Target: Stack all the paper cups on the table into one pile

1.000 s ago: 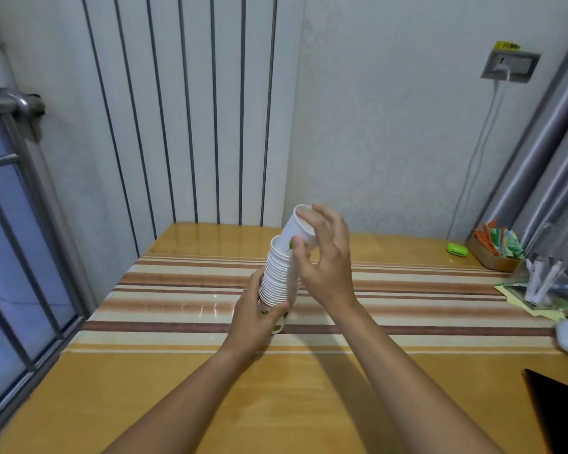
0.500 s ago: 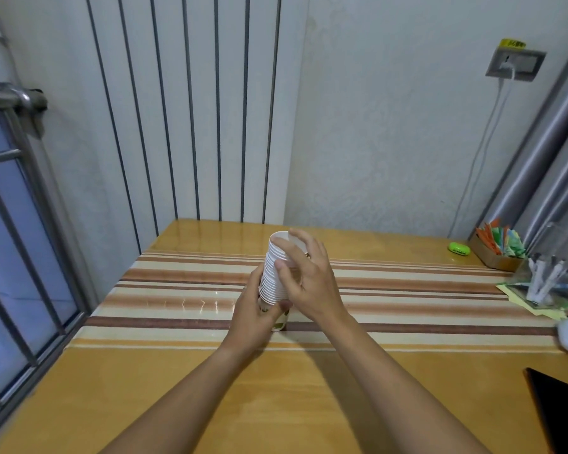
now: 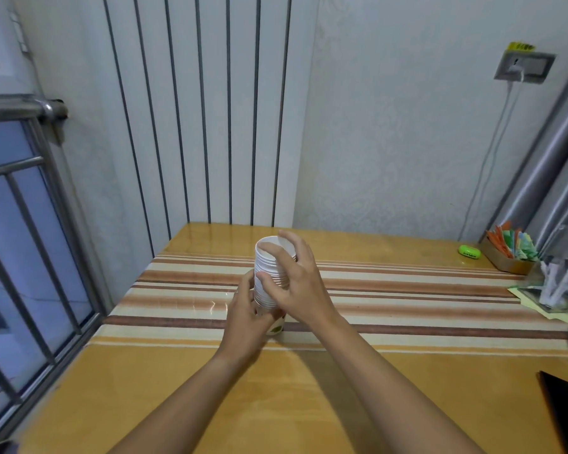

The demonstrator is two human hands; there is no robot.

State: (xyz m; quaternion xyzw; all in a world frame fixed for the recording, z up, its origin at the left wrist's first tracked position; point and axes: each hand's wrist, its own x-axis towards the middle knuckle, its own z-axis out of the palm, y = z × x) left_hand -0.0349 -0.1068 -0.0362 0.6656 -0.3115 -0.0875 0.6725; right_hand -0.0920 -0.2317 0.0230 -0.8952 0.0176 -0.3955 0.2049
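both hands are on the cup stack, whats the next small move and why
Probably let go with the right hand while the left hand steadies the base. The cup stack stands upright on the striped table, its top cup looks seated with rims nested, and no loose paper cup shows elsewhere, so the pile seems finished.
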